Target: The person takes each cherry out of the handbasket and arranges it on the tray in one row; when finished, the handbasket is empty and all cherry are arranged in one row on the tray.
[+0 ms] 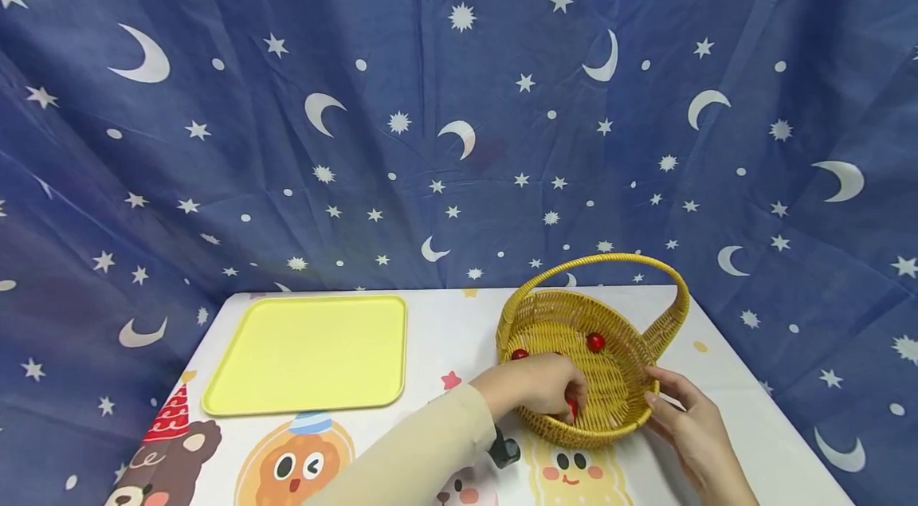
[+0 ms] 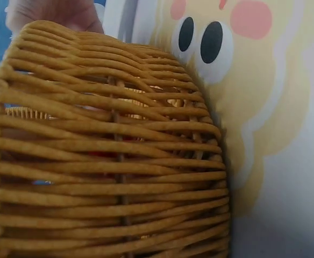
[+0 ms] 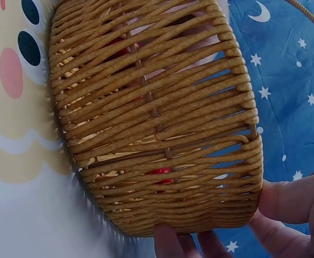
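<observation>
Cherry tomatoes (image 1: pixel 595 343) are lying inside a yellow wicker basket (image 1: pixel 617 386) that is sitting at the lower right of the head view, on a desk (image 1: pixel 445 331) covered with a cartoon-printed cloth. One tomato is resting near the far side of the basket floor, another is showing at the left inner wall, and a third red one (image 1: pixel 571 408) is peeking out under the fingers of the left hand (image 1: pixel 538 386), which is reaching into the basket with its fingers curling round that tomato. At the basket's right rim the right hand (image 1: pixel 688 418) is holding the woven wall, thumb and fingers closing on it; the right wrist view is showing fingertips (image 3: pixel 170 244) pressing against the weave. A pale yellow tray (image 1: pixel 308 353) is lying at the left of the desk, well apart from the basket. A blue star-and-moon curtain (image 1: pixel 430 92) is hanging behind.
</observation>
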`<state>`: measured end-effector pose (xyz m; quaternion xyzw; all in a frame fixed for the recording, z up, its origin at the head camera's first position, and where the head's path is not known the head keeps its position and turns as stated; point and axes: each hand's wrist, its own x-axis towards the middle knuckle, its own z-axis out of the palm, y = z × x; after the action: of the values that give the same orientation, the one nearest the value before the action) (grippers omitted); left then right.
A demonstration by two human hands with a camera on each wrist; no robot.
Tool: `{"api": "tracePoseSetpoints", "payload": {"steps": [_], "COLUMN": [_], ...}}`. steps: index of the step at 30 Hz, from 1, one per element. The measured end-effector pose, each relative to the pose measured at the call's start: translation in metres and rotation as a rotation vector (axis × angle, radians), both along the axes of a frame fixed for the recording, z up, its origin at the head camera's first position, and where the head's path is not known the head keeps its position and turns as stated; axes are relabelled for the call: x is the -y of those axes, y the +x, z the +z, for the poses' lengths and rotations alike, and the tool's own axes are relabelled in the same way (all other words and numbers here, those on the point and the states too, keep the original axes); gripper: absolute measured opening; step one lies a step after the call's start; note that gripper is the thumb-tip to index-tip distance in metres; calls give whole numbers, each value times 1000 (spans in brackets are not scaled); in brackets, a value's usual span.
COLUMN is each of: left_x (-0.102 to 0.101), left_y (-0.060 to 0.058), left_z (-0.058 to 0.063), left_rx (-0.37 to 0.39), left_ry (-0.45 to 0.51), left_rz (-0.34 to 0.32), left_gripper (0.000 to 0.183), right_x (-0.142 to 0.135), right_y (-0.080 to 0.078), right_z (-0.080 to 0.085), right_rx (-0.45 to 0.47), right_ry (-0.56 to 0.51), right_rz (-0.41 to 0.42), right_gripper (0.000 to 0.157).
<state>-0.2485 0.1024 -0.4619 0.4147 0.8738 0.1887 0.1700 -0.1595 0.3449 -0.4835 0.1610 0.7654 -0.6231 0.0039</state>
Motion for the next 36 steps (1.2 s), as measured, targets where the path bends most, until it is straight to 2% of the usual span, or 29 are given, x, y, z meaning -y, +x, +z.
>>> {"api": "tracePoseSetpoints", "payload": {"steps": [4,8,11,14,19,23,27,30,32,36], "left_x": [11,35,62,94,154,201,242,265,273,279], "left_y": [-2,6,15,23,28,17,-6,-25,-36,-52], "left_z": [4,19,33,43,49,39,19,2,-9,-29], "left_rx": [-6,32,73,81,51,24,58,83,93,101], "left_ry": [177,370,502,607,689,667,614,565,533,473], "left_rz": [59,129,169,213,313,449,631,737,780,813], "left_gripper": [19,21,23,26,29,30,30,29,30,30], "right_x": [2,3,3,3,0,-3,-8,-11,-12,-13], "right_y": [-3,-5,-5,-6,-6,-6,-9,-14,-17,-20], "right_z": [-1,-1,-1,-1,0,2,6,9,8,5], "right_rx": [-13,14,42,55,71,51,10,-1,-7,-48], "right_ry": [1,9,7,10,19,26,55,74,75,36], "right_rz": [-1,3,9,19,39,47,59,65,70,79], "right_gripper": [50,51,53,52,47,42,40,42,42,38]}}
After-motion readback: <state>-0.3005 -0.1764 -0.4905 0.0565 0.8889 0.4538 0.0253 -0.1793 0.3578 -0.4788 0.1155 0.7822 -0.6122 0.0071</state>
